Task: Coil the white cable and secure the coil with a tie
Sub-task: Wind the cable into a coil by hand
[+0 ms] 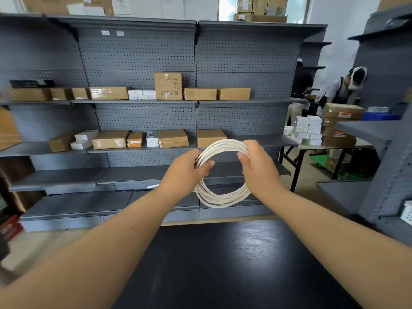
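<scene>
Left hand [189, 168] is closed on the left side of the white cable [223, 197], thumb over the strands, fingers curled round them. Something dark shows at that pinch, maybe a tie or a plug, too small to tell. Cable is wound into a round coil of several loops, held up in the air between both hands, above the far edge of the dark tabletop [223, 264]. Lower arc hangs free below the hands and the loops there are spreading apart, not bundled.

Right hand [258, 166] is closed on the upper right of the coil, thumb on the near side, fingers wrapped behind.

Risks, judged from here:
- No tie clearly visible on the coil. To fetch or wrap one, one hand probably has to let go; the springy loops could fan out or drop off the remaining hand.
- Bottom loops already sit loose, so a slack grip on either side could let single turns slip and the coil unwind.
- Cable ends not seen; a free end could snag or pull a loop out while tying.
- Coil is held off the tabletop, nothing supports it, so a dropped coil could sprawl open.

Beyond the hands, grey shelves [142, 121] with cardboard boxes [168, 85]; far right of the hands another person [341, 90] at a table, well apart.
</scene>
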`<state>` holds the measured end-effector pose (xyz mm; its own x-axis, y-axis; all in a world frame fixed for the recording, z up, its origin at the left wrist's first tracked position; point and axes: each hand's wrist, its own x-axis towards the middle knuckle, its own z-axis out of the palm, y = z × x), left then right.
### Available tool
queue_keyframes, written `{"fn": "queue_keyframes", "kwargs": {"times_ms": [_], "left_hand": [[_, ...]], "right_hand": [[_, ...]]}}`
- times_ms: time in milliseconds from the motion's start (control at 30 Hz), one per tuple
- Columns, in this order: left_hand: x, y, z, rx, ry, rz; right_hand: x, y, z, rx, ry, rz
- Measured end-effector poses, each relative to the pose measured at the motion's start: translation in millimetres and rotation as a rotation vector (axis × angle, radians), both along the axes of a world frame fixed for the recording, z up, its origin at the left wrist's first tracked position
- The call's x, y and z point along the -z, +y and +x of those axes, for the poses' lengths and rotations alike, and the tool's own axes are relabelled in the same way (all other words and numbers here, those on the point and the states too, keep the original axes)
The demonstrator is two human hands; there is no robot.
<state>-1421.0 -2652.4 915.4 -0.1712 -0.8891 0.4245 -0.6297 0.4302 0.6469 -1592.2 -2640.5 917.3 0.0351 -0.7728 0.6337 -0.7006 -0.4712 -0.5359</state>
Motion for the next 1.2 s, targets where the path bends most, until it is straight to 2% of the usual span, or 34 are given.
{"fn": "queue_keyframes", "kwargs": {"times_ms": [167, 267, 533, 600, 700, 800, 933, 1033, 1100, 1200], "left_hand": [[1, 1, -6, -0.017, 0.084, -0.009], [-1, 1, -6, -0.058, -0.009, -0.043], [-6, 5, -7, -0.078, -0.327, -0.157], [-7, 4, -4, -0.012, -0.290, -0.097], [-11, 5, 3, 0.118, -0.138, 0.015], [-12, 5, 12, 0.139, -0.029, 0.034], [-7, -5, 25, 0.075, -0.043, 0.001], [1, -11, 27, -0.036, -0.064, -0.113], [10, -11, 23, -0.165, -0.019, -0.167], [21, -10, 17, -0.271, 0.060, -0.124]], "right_hand": [[3, 0, 5, 0.017, -0.165, 0.000], [6, 0, 5, 0.013, -0.169, 0.039], [-6, 2, 3, -0.058, 0.234, 0.042], [-8, 2, 2, -0.055, 0.301, 0.075], [-9, 1, -2, -0.058, 0.258, 0.079], [-11, 1, -8, -0.030, 0.204, 0.091], [-13, 0, -17, -0.013, 0.133, 0.087], [-13, -4, -21, 0.001, 0.093, 0.091], [-14, -6, -23, 0.006, 0.080, 0.085], [-14, -7, -25, 0.002, 0.097, 0.079]]}}
